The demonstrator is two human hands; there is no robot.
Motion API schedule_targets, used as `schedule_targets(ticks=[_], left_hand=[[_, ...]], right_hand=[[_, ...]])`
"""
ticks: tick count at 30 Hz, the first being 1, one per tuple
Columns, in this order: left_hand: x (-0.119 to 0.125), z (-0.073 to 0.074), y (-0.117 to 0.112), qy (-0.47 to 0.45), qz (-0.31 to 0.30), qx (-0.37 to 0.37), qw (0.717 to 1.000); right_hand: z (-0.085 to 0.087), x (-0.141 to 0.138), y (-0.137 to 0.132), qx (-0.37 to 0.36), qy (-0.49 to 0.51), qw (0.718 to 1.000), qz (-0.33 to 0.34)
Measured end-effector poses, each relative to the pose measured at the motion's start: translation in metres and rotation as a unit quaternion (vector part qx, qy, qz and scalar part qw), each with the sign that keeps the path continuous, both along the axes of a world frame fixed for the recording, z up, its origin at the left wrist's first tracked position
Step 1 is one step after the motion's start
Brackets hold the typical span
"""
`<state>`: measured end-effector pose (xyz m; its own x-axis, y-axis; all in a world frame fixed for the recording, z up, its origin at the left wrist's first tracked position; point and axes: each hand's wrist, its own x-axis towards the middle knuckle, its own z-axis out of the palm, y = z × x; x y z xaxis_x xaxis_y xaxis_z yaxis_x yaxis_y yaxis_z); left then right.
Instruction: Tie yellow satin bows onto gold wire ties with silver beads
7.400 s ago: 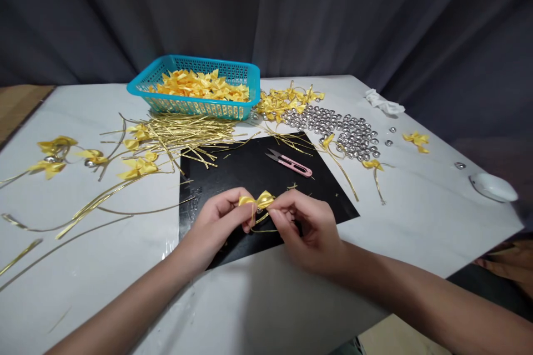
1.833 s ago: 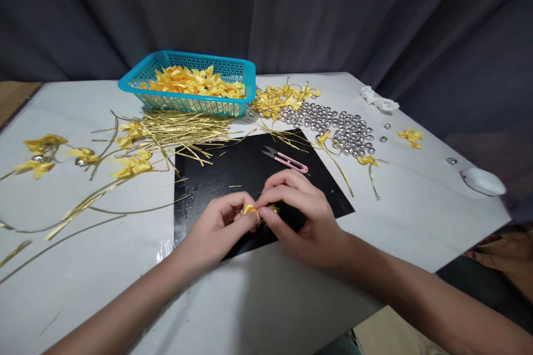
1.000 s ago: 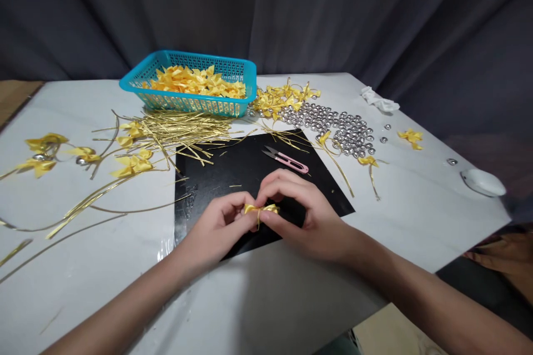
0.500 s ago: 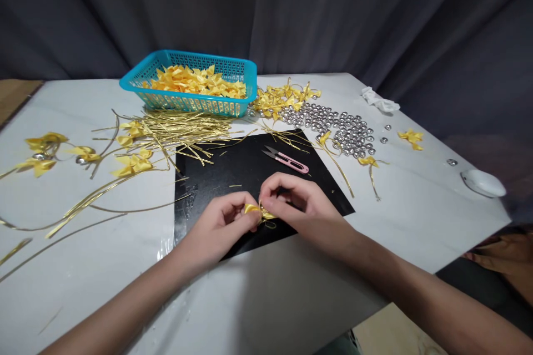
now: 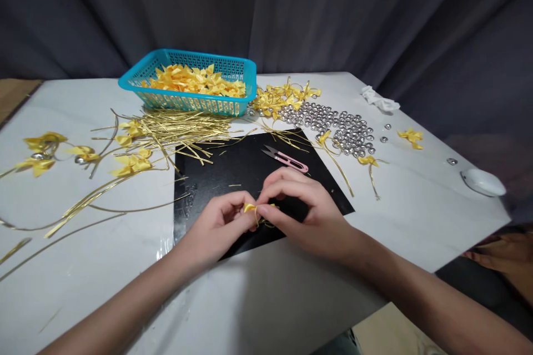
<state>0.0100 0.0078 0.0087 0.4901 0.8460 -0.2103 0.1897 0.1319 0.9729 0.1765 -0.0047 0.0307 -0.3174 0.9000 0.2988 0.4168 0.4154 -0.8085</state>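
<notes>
Here, a small yellow ribbon bow [image 5: 250, 208] is pinched between the two hands, just above the near part of a black mat [image 5: 233, 172]. It is gripped on one side by the thumb and fingertips of the left hand [image 5: 216, 226] and on the other by the closed fingertips of the right hand [image 5: 300, 209], so that much of it is hidden. A thin gold strand appears to be wound about its middle, though this is too small to be told for certain. Farther back on the mat, a pair of pink snips [image 5: 287, 161] is laid flat, well apart from the hands. A heap of gold wire ties [image 5: 179, 127] is spread over the mat's far left corner and the white table [image 5: 104, 272]. Behind the ties, a teal basket [image 5: 187, 103] filled with yellow bows is set. To the right of the basket, a patch of silver beads [image 5: 345, 128] is scattered, and a white dish [image 5: 483, 182] is placed near the table's right edge.
</notes>
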Motion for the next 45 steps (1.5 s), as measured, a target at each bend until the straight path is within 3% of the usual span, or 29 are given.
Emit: schedule_targets(ticks=[4, 9, 13, 18, 22, 25, 28, 32, 36, 40, 45], left_hand=[[-0.0008, -0.0002, 0.0005, 0.004, -0.006, 0.006, 1.0], [-0.0012, 0.0004, -0.0001, 0.014, -0.007, 0.002, 1.0], [-0.0002, 0.0006, 0.0008, 0.011, -0.009, -0.001, 1.0], [-0.0005, -0.0005, 0.0012, 0.001, -0.013, 0.0, 1.0], [-0.001, -0.0009, 0.0002, -0.002, -0.014, -0.006, 1.0], [-0.0006, 0.0001, 0.0002, -0.001, -0.006, -0.015, 1.0], [0.0002, 0.0011, 0.0014, -0.012, 0.002, -0.021, 1.0], [0.0003, 0.001, 0.0027, -0.026, 0.002, -0.022, 0.999], [-0.0004, 0.0011, 0.0018, -0.031, 0.004, -0.022, 0.999], [-0.0002, 0.0022, 0.0015, -0.035, 0.002, -0.019, 0.999], [0.0003, 0.0022, 0.0026, -0.03, 0.005, -0.025, 0.999]], right_hand=[[0.0023, -0.0025, 0.0015, -0.08, 0.04, 0.996, -0.006], [0.0036, -0.0046, 0.0039, -0.161, 0.081, 0.981, -0.069], [0.0024, -0.0043, 0.0043, -0.15, 0.074, 0.983, -0.076], [0.0014, -0.0027, 0.0037, -0.084, 0.053, 0.995, -0.028], [0.0029, -0.0009, 0.0043, -0.101, 0.038, 0.994, 0.009], [0.0041, 0.0008, 0.0052, -0.105, 0.034, 0.994, -0.016], [0.0039, 0.0024, 0.0049, -0.056, 0.022, 0.997, -0.042], [0.0004, 0.0028, 0.0019, 0.021, -0.021, 1.0, -0.003], [-0.0042, 0.0011, -0.0006, 0.059, -0.043, 0.997, -0.005], [-0.0054, -0.0021, -0.0009, 0.045, -0.021, 0.999, 0.005], [-0.0025, -0.0042, -0.0007, -0.037, 0.018, 0.999, -0.022]])
